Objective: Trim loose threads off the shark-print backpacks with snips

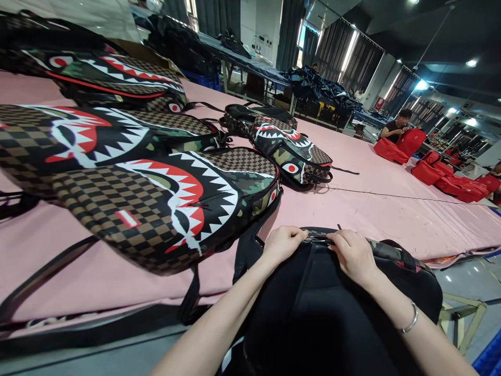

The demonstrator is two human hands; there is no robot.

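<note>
A black backpack (309, 303) with a camouflage and checkered edge lies at the near side of the table, its plain dark side facing me. My left hand (285, 243) is closed on the backpack's top edge, thumb and fingers pinched by the zipper. Just to the right, my right hand (351, 253) pinches the same edge, with a silver bangle on that wrist. A short stretch of zipper (319, 239) shows between the two hands. Left of them lies a checkered backpack (164, 209) with a red and white shark-mouth print.
More shark-print backpacks (291, 149) lie on the pink-covered table (371, 198) at the left and centre. Red bags (462, 187) sit at the far right, near a seated person (399, 125). Dark bundles (313, 86) cover a table behind.
</note>
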